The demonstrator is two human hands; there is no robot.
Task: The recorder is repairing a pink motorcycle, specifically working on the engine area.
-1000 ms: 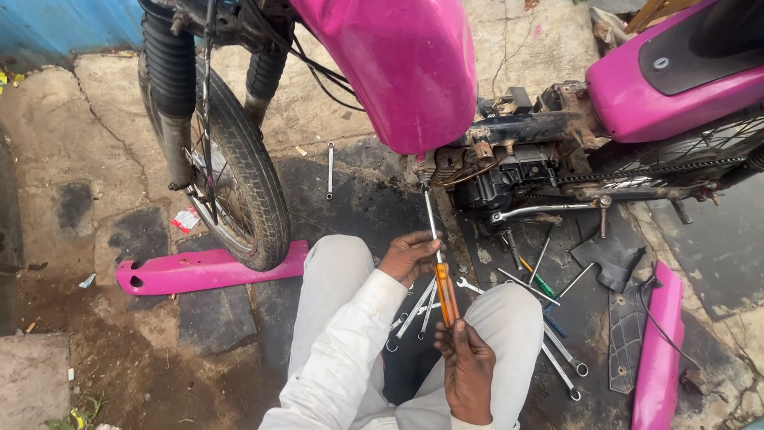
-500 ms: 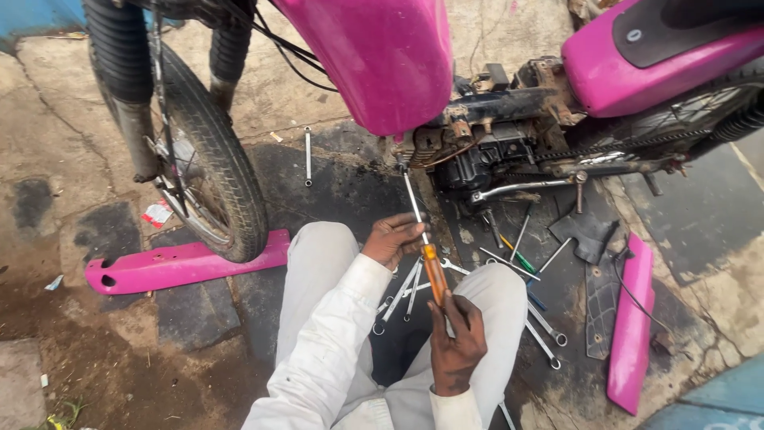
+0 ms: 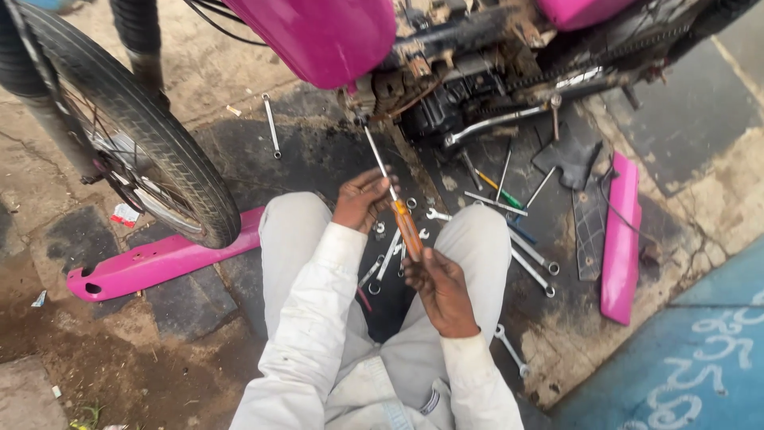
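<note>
My right hand (image 3: 443, 288) grips the orange handle of a long screwdriver (image 3: 407, 227). Its steel shaft runs up and left, with the tip near the engine (image 3: 446, 103) of a pink motorcycle. My left hand (image 3: 362, 197) steadies the shaft just above the handle. I am crouched, knees in light trousers either side of the hands. Several spanners (image 3: 390, 255) lie on the dark ground between my knees.
The motorcycle's front wheel (image 3: 135, 135) stands at left, with a pink body panel (image 3: 151, 261) lying beneath it. Another pink panel (image 3: 621, 239) and a black cover (image 3: 589, 227) lie at right. More spanners and screwdrivers (image 3: 509, 199) are scattered near the engine. A lone spanner (image 3: 271, 126) lies at upper left.
The view has tilted down and moved closer to the hands. Both hands keep hold of the screwdriver, whose tip stays near the engine.
</note>
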